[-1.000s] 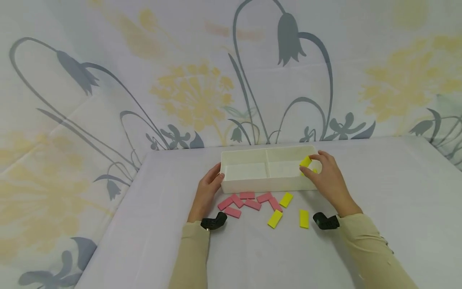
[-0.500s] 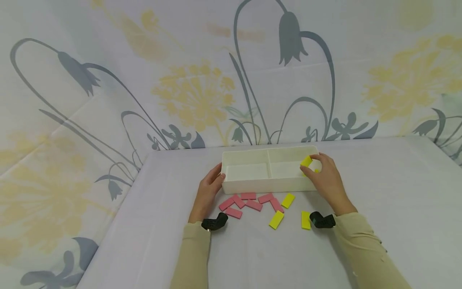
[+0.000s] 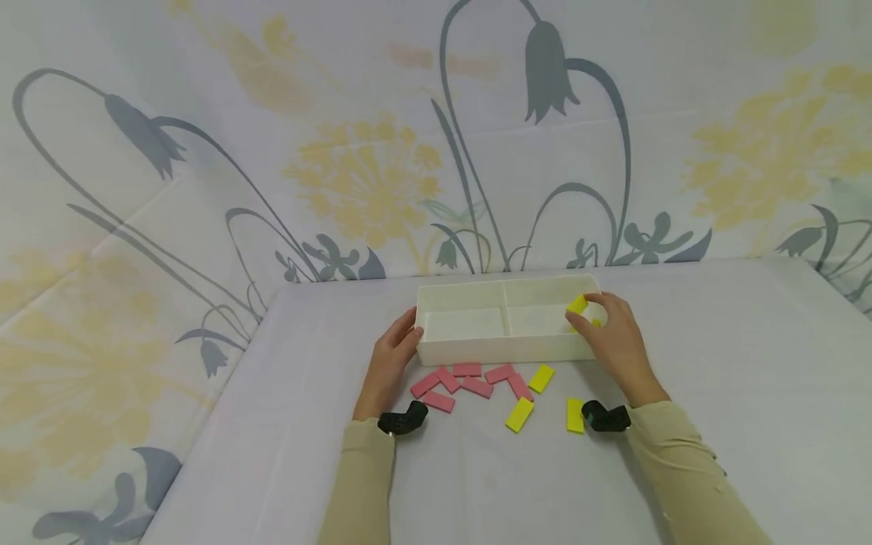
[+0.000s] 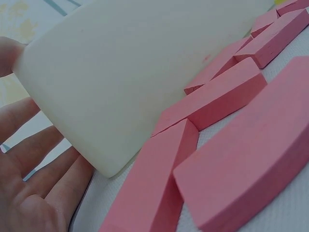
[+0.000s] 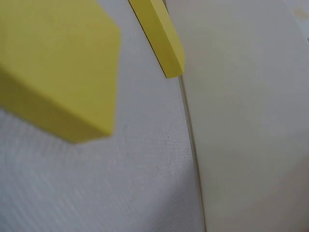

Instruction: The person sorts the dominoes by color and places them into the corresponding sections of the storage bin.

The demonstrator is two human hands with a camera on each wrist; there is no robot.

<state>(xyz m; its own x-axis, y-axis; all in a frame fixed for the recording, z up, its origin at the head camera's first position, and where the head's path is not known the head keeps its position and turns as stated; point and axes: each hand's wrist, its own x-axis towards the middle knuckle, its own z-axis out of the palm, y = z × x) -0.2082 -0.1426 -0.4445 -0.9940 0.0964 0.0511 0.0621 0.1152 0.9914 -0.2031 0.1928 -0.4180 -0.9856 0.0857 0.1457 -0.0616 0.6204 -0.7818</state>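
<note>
A white two-compartment box (image 3: pixel 504 350) stands on the table. My left hand (image 3: pixel 390 359) rests along its left end, thumb at the front corner. In the left wrist view, the fingers (image 4: pixel 46 162) lie fairly straight against the box's end wall. My right hand (image 3: pixel 620 341) is over the right compartment, pinching a flat yellow block (image 3: pixel 577 305) between thumb and fingers. More yellow shows just below that hand, partly hidden. The right wrist view does not show the fingers, only the box's outer wall (image 5: pixel 241 116) and yellow blocks (image 5: pixel 63 63) on the cloth.
Several flat pink blocks (image 3: pixel 439 401) lie close along the box's front. Yellow blocks (image 3: pixel 520 415) lie to their right, one beside the right wrist's black camera (image 3: pixel 605 416). A white cloth (image 3: pixel 504 484) covers the table, and a floral curtain (image 3: pixel 381 151) hangs behind.
My right wrist and forearm have shifted slightly left, while the pinched yellow block stays at nearly the same place over the right compartment. The left hand has stayed against the box.
</note>
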